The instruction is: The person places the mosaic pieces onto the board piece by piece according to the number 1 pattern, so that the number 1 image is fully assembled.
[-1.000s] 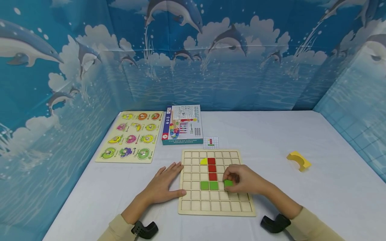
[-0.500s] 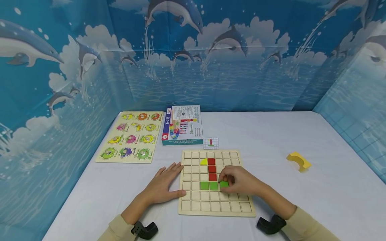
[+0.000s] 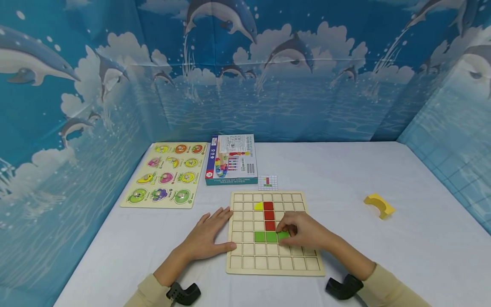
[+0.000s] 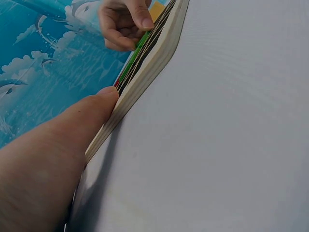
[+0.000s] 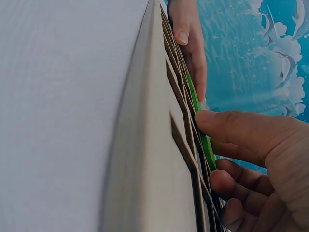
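Observation:
A wooden grid board [image 3: 274,261] lies on the white table in the head view. My right hand [image 3: 307,230] pinches a green square tile [image 3: 283,235] between thumb and fingers, in line with two flat green tiles [image 3: 265,236]. In the right wrist view, the thumb [image 5: 227,121] touches that tile's edge; whether it sits fully in its cell is unclear. Above the green row runs a column of red tiles [image 3: 270,215], with a yellow tile [image 3: 259,206] at its top left. My left hand [image 3: 207,236] rests against the board's left edge, fingers straight.
A small grid card [image 3: 267,182] with a printed colour pattern lies behind the board. Behind it stands a boxed set [image 3: 232,160], beside a fruit-picture board [image 3: 165,175]. A yellow arch block [image 3: 379,205] lies to the right.
My right hand has moved left with the green tile, bringing it beside the other two green tiles. The left hand has stayed at the board's edge.

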### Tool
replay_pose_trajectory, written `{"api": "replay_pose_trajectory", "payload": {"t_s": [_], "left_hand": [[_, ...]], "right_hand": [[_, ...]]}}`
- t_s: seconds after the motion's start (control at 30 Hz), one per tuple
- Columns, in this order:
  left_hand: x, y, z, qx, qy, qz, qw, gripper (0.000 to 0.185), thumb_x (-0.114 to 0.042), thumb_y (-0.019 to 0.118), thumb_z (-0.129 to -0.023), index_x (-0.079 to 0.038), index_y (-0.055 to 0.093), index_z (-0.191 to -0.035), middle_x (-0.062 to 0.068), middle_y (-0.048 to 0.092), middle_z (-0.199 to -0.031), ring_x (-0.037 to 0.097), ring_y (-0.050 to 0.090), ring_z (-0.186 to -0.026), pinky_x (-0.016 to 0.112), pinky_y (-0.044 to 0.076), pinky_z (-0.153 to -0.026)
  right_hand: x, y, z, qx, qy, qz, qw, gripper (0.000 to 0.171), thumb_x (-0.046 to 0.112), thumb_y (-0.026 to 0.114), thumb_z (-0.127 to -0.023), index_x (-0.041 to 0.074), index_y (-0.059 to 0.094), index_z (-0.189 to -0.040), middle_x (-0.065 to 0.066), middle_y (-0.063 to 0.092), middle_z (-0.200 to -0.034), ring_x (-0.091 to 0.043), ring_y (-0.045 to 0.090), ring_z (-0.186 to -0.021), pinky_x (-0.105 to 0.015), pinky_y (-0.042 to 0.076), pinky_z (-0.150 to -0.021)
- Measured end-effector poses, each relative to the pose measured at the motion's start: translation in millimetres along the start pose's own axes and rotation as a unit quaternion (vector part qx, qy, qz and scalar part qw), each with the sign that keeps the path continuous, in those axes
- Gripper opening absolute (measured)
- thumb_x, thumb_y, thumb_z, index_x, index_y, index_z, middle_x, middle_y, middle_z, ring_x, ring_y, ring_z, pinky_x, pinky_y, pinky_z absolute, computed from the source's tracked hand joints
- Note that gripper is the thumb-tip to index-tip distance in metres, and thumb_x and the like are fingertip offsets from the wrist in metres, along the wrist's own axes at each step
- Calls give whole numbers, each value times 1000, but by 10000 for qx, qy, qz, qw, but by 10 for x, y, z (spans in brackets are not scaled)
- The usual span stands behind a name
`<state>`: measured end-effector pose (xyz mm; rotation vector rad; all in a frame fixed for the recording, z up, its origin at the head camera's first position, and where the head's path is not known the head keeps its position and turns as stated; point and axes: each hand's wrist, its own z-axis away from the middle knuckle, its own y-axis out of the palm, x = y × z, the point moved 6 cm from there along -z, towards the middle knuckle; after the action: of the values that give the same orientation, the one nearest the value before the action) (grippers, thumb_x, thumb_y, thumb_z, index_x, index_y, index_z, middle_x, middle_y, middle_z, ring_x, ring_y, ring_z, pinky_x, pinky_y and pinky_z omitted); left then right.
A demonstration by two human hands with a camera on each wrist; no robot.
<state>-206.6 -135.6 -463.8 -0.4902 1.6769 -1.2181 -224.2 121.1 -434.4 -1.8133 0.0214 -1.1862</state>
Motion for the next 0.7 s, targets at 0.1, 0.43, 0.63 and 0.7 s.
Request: {"api": "replay_pose_trajectory", "payload": {"t_s": [0.1, 0.43, 0.63, 0.7], "left_hand": [[3, 1, -9, -2, -3, -2, 10000, 93, -68, 58, -85, -15, 28, -155, -1, 25, -160, 18, 16, -147, 49, 11, -116], [-1, 12, -29, 20, 21, 33, 10000, 93, -67, 58, -85, -15, 28, -155, -1, 25, -160, 18, 16, -147, 49, 10, -116], [1, 5, -18, 23, -31, 52, 10000, 93, -67, 58, -85, -14, 28, -155, -1, 25, -160, 19, 16, -147, 48, 10, -117], [6, 2, -13, 14, -56, 58, 10000, 93, -67, 58, -85, -14, 28, -155, -1, 25, -160, 19, 16, -147, 49, 10, -116]], "right_hand": [[-3, 1, 0, -25, 27, 17, 10000, 19, 21, 83, -79, 17, 74, -94, 7, 58, -81, -6, 50, -66, -23, 46, -58], [-2, -11, 22, -22, 125, 31, 9999, 23, 21, 83, -79, 15, 72, -98, 7, 58, -83, -8, 50, -67, -23, 46, -60], [9, -43, 50, -35, 70, -138, 9999, 24, 24, 82, -81, 15, 70, -100, 5, 58, -83, -8, 51, -67, -23, 46, -59], [12, -78, 69, -73, 61, -153, 9998, 22, 24, 81, -82, 15, 70, -99, 4, 59, -83, -10, 51, -67, -23, 46, -58]]}}
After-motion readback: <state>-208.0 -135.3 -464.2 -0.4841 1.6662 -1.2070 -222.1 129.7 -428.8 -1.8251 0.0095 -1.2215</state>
